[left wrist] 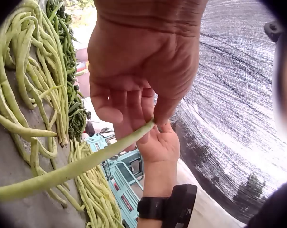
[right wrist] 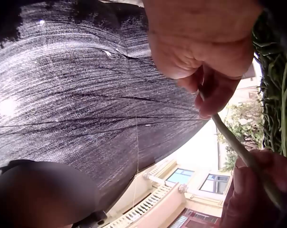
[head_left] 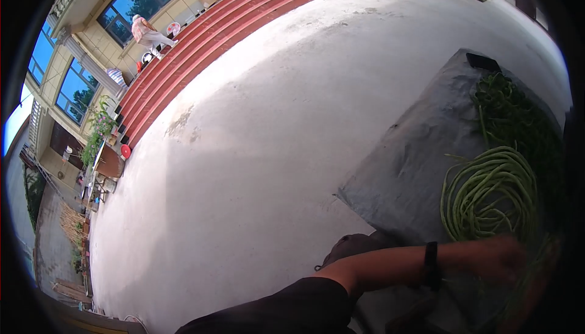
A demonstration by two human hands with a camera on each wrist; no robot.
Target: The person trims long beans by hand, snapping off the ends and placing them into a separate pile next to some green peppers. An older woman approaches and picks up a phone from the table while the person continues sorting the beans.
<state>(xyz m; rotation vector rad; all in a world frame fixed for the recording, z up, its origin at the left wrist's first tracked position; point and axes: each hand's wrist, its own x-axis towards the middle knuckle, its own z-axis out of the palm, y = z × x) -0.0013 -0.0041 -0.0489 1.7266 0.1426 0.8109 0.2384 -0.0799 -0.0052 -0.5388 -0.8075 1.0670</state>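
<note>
One long green bean (left wrist: 86, 164) runs between the two hands. At its end, in the left wrist view, the left hand (left wrist: 146, 61) holds it between thumb and finger, the right hand (left wrist: 158, 147) touching close by. The right wrist view has the right hand (right wrist: 205, 42) pinching the bean (right wrist: 234, 140) near one end, while the left hand (right wrist: 253, 190) grips it farther along. In the head view the left hand (head_left: 499, 261) is beside a coil of long beans (head_left: 487, 194) on a grey sheet (head_left: 408, 157); the right hand is too dark to make out.
Dark green vegetables (head_left: 512, 105) and a flat black object (head_left: 483, 61) lie at the sheet's far end. A teal crate (left wrist: 124, 185) stands beyond the beans. Across the concrete yard (head_left: 262, 139), a person (head_left: 146, 34) bends over on red steps (head_left: 207, 38).
</note>
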